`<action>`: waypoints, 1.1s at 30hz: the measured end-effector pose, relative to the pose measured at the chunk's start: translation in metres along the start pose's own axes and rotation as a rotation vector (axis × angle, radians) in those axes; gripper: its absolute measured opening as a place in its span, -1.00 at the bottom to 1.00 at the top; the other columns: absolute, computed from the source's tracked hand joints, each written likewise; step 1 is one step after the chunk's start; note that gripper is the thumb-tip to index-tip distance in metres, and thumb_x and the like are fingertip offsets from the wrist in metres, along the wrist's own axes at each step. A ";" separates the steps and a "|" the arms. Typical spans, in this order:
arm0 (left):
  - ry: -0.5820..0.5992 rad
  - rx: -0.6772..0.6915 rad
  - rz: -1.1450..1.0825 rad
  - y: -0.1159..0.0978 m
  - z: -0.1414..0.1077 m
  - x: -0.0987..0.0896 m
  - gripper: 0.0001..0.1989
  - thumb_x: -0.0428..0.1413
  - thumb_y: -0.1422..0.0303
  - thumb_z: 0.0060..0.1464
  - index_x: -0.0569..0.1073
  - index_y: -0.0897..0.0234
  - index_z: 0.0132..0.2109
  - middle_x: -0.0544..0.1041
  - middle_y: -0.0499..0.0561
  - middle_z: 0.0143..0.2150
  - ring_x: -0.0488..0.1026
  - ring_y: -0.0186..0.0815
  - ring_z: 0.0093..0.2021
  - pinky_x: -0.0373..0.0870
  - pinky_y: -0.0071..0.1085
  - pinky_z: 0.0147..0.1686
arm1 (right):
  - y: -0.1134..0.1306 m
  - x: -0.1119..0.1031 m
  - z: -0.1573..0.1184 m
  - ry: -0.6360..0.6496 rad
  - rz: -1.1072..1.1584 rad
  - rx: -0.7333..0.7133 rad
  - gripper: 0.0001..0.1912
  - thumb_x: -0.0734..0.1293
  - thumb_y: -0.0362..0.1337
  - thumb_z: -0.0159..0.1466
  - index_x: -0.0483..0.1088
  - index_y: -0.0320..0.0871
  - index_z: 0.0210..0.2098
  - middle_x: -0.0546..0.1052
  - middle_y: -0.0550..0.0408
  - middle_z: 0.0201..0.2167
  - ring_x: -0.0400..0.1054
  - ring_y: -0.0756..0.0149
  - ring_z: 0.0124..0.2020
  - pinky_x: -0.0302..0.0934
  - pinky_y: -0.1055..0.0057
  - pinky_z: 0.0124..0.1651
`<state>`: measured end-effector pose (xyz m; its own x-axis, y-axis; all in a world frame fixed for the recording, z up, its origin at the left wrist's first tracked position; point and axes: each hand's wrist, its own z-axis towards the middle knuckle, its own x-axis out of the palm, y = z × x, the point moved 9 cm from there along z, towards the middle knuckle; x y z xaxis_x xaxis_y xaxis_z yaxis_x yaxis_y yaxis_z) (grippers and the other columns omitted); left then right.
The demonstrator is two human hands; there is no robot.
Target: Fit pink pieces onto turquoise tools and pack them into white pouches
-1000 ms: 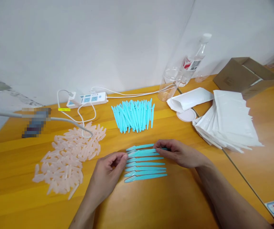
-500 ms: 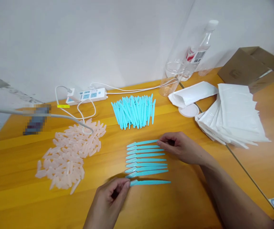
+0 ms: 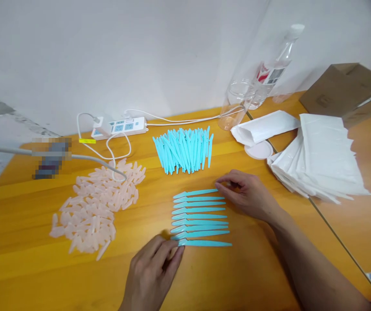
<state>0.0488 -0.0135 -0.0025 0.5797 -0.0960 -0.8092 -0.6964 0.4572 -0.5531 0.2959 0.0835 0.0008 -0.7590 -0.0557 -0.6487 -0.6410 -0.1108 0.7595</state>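
- On the desk (image 3: pixel 237 276), seen from the head camera: a row of slim turquoise tools (image 3: pixel 201 216) lies near the middle, roughly parallel; plain tapered ends point right, narrow shaped ends point left;
- Left hand (image 3: pixel 153 270): thumb and fingers are brought together, the grip closed on the left end of the nearest turquoise tool (image 3: pixel 208 243), which lies at the near side of the row;
- Right hand (image 3: pixel 246 194): thumb and forefinger almost meet at the right tip of the farthest turquoise tool (image 3: pixel 201 191); whether this grip pinches or merely touches it, I cannot tell;
- Likely handling: each tool looks like light, stiff plastic, smooth enough to slide or roll a little under a careless push; the thin shaped end may be the fragile part, though its detail is too small to read;
- Best hold, I judge: a gentle fingertip pinch along the broader handle, just right of the shaped end; the tapered tip offers less to grasp;
- Around the row: a heap of turquoise tools (image 3: pixel 183 151) beyond; pale pink pieces (image 3: pixel 91 203) to the left; white envelopes (image 3: pixel 328 151) to the right.
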 end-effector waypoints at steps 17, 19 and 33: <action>0.255 0.212 0.383 -0.028 0.066 0.060 -0.38 -0.01 0.01 0.30 0.12 -0.03 0.43 0.03 0.04 0.51 -0.03 0.06 0.47 -0.04 0.23 0.36 | -0.009 -0.026 0.002 -0.257 -0.041 -0.017 -0.81 0.33 -0.20 0.34 0.53 -0.17 -0.31 0.52 0.09 -0.44 0.36 0.35 -0.41 0.22 0.39 -0.30; 0.256 0.197 0.388 -0.026 0.068 0.061 -0.38 -0.01 0.02 0.30 0.12 -0.02 0.43 0.02 0.06 0.51 -0.03 0.08 0.47 -0.03 0.24 0.36 | -0.010 -0.026 0.002 -0.258 -0.045 -0.017 -0.81 0.34 -0.20 0.33 0.53 -0.17 -0.30 0.52 0.09 -0.43 0.37 0.35 -0.41 0.22 0.39 -0.30; 0.269 0.163 0.364 -0.029 0.080 0.064 -0.42 -0.06 0.02 0.33 0.14 -0.04 0.42 0.01 0.05 0.51 -0.08 0.08 0.48 -0.16 0.35 0.34 | -0.026 -0.019 0.003 -0.234 -0.046 0.068 -0.75 0.31 -0.13 0.34 0.55 -0.17 -0.27 0.54 0.09 -0.42 0.36 0.34 -0.42 0.21 0.39 -0.32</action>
<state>0.1398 0.0383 -0.0224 0.1659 -0.1194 -0.9789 -0.7460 0.6340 -0.2038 0.3267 0.0904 -0.0070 -0.7293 0.1798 -0.6601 -0.6760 -0.0406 0.7358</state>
